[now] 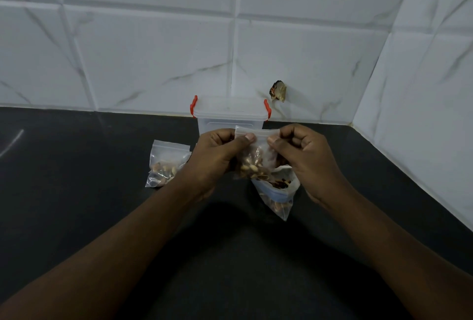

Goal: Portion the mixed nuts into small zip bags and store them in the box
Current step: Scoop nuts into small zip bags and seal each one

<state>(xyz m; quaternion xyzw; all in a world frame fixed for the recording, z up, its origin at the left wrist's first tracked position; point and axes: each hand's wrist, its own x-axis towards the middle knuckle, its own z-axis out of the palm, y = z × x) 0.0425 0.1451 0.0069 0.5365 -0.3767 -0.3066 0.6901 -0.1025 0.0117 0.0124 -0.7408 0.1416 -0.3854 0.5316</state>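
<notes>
Thumbs of the left grip (217,159) and right grip (305,158) pinch the top seal of a small zip bag (256,159) of nuts, held above the dark bench (76,191). A filled bag (166,166) lies to its left, the open supply bag (279,193) just beneath, the lidded box (229,113) behind.

White veined tiles (153,63) on back wall; side wall (435,89) right, meeting in corner. Black counter (76,191) below. Dark chip (278,91) low on back wall.
</notes>
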